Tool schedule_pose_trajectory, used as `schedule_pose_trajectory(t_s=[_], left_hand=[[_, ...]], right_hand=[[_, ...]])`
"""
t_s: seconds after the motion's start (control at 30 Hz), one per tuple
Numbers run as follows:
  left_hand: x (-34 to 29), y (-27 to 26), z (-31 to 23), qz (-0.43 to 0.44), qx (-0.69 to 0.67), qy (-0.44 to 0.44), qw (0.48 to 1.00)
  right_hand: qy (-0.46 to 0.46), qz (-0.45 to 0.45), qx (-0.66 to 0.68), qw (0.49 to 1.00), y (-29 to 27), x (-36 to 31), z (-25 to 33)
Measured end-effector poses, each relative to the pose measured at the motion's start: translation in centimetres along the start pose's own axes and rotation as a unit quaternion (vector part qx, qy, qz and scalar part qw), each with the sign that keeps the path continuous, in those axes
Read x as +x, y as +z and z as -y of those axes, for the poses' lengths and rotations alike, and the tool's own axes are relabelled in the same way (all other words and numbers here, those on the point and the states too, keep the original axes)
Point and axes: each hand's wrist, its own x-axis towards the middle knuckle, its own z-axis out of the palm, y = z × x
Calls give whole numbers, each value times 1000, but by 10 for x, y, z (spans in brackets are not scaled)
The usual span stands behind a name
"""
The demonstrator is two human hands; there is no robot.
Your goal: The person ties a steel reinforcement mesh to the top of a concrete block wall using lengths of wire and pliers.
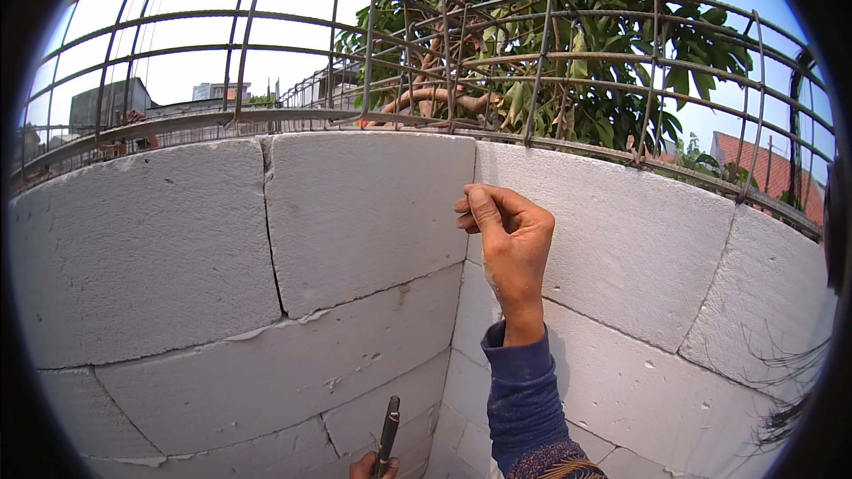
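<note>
My right hand [510, 244], in a dark blue sleeve, is raised in front of the inner corner of a white block wall [373, 213]. Its thumb and fingers are pressed together in a pinch. Whatever they hold, if anything, is too small or hidden to make out. Low in the picture, my left hand [364, 467] is closed round a slim black pen [389, 435], which points upward with a light band near its lower part. Only part of that hand shows at the lower edge.
A cage of steel rebar [240, 13] runs along the top of both walls, meeting at the corner. Behind it stands a leafy tree [532, 44]. A red tiled roof [763, 160] is at the far right, with other buildings [111, 106] at the far left.
</note>
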Motion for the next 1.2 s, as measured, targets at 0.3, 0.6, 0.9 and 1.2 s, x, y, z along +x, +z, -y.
schedule_pose_trajectory(t_s=[0.3,0.6,0.9,1.2], left_hand=[[21,31,-15,-14,52,176,983],[3,67,14,56,84,259,961],[-15,70,-14,128,-208,-40,969],[6,38,-52,160,-310,-123,929]], right_hand=[[125,221,9,967,-44,-181,-1],[203,-16,137,969,-50,-220,-6],[163,-58,111,979,-67,-212,18],[91,-176,100,975,-71,-225,22]])
